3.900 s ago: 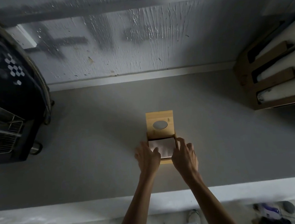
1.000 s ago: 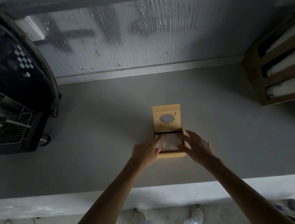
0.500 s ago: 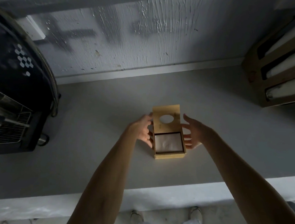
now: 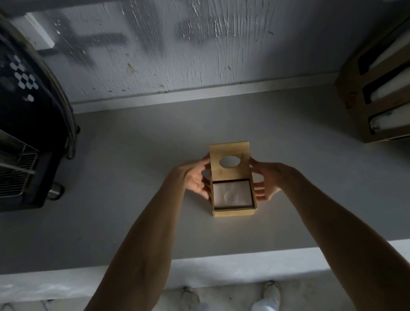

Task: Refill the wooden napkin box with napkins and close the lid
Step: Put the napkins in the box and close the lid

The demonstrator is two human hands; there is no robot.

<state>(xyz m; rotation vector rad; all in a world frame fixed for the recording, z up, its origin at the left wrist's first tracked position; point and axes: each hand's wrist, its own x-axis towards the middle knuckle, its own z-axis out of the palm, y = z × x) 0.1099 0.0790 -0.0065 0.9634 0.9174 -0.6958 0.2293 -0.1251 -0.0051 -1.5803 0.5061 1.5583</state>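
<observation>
Left hand and right hand have moved from the napkins to touch the upright lid, fingers straight and spread. The mid-worktop box is full and the closing step is judged imminent.

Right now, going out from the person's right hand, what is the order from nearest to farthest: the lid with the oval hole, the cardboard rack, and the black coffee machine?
1. Lid with the oval hole: in the middle, at the thumb of the right hand.
2. Cardboard rack: far right.
3. Black coffee machine: far left.

Single head-worn wide-angle view, steeply down onto near counter.
</observation>
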